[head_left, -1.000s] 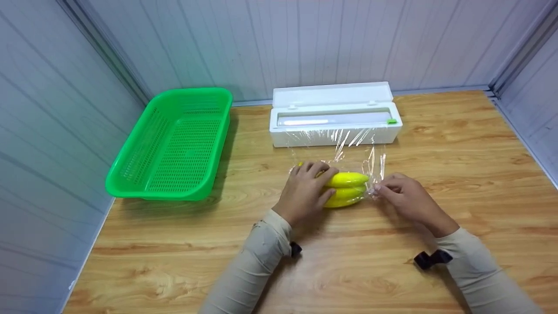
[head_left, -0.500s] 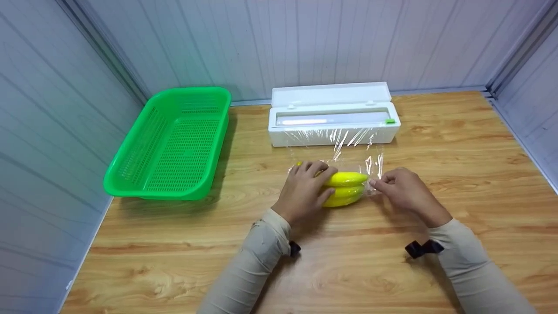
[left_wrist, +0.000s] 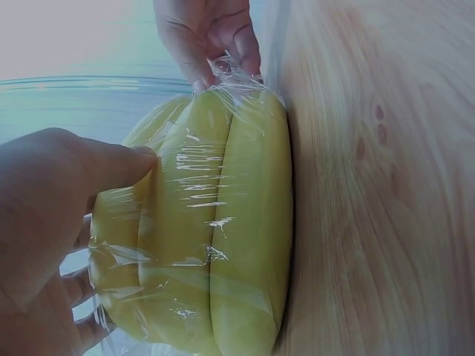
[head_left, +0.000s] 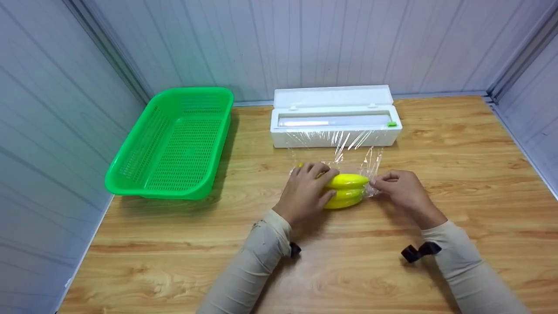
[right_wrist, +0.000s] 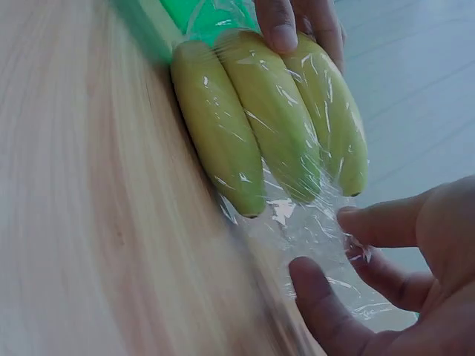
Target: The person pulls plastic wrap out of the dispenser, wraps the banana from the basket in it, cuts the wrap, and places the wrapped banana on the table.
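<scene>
A bunch of yellow bananas (head_left: 344,198) lies on the table, covered in clear cling film (left_wrist: 197,178). My left hand (head_left: 303,194) grips the bunch from the left, its thumb (left_wrist: 119,163) on the wrapped side and its other fingers over the far side. At the banana tips my right hand (head_left: 405,192) pinches the loose, bunched end of the film (right_wrist: 304,230) between thumb and fingers. From the bananas the film stretches back to a white cling film box (head_left: 335,138) with its lid raised. A roll (head_left: 335,121) shows inside the box.
On the left stands a green plastic basket (head_left: 211,174) with perforated sides. A small green slider (head_left: 392,124) sits at the right end of the box's front edge. Panelled walls (head_left: 261,48) enclose the wooden table (head_left: 174,253) at the back and sides.
My right hand has shifted slightly left and forward, closer to the banana tips, gathering the film end there. My left hand stays on the bunch.
</scene>
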A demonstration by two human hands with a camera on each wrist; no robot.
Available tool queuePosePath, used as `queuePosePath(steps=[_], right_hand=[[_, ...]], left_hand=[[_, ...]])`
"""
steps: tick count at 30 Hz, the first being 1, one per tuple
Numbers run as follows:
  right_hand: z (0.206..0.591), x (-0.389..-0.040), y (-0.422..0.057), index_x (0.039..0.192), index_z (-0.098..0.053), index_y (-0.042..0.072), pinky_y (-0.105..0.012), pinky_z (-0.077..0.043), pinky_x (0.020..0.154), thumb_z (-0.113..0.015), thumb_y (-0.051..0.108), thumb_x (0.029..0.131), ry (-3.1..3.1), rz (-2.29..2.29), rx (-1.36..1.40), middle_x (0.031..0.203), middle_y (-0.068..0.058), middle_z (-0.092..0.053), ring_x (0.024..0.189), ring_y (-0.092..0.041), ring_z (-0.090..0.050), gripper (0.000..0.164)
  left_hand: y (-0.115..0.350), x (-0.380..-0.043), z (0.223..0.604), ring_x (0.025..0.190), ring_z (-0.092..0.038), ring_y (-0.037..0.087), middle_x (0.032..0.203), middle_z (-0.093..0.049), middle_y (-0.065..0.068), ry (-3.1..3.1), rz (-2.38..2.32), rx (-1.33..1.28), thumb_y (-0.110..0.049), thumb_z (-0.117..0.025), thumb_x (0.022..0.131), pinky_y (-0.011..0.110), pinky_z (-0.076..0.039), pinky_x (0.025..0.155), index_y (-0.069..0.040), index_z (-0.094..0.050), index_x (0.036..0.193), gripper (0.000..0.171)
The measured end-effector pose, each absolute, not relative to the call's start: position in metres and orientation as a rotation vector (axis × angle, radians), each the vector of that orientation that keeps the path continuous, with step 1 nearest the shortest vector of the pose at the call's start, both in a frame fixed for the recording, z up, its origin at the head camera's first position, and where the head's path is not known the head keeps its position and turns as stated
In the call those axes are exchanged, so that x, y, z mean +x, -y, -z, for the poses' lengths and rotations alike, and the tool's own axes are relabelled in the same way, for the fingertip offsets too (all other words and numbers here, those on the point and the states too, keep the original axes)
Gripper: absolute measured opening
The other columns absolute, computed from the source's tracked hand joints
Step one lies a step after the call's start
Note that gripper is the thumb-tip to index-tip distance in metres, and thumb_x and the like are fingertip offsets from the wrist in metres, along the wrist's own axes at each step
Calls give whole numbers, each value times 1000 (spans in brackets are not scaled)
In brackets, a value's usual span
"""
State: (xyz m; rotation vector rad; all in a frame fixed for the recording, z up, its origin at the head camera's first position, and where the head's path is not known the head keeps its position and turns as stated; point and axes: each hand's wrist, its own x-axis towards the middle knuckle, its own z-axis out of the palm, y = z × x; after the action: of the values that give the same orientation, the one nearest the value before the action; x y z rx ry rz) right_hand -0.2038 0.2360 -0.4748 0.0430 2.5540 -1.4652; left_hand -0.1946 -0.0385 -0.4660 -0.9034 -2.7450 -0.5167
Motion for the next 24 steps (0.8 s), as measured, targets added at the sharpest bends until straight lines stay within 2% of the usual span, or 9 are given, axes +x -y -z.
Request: queuePosePath(steps=[6, 14, 24], right_hand=[[478, -204, -236, 97, -68, -1, -25, -48, 74, -74, 28, 92, -2436, 1621, 82, 90, -1, -65, 85, -14, -57, 30], [479, -205, -234, 97, -65, -1, -27, -53, 68, -73, 20, 93, -2287, 1779, 119, 87, -3, -63, 72, -12, -60, 23], [480, -204, -231, 103, -66, 0, -26, -55, 78, -74, 23, 93, -2246, 1862, 180, 99, -4, -64, 87, -13, -62, 26]], left_hand=[[38, -195, 467, 120, -49, 21, 128, -58, -3, 2719, 500, -913, -38, -65, 97, 44, -39, 103, -24, -57, 138, 44], [38, -195, 467, 120, -49, 21, 128, -57, -3, 2727, 534, -915, -37, -64, 98, 45, -38, 104, -24, -57, 138, 43], [39, -195, 467, 116, -49, 19, 127, -58, -3, 2717, 530, -915, -38, -65, 97, 43, -39, 102, -24, -57, 139, 45]])
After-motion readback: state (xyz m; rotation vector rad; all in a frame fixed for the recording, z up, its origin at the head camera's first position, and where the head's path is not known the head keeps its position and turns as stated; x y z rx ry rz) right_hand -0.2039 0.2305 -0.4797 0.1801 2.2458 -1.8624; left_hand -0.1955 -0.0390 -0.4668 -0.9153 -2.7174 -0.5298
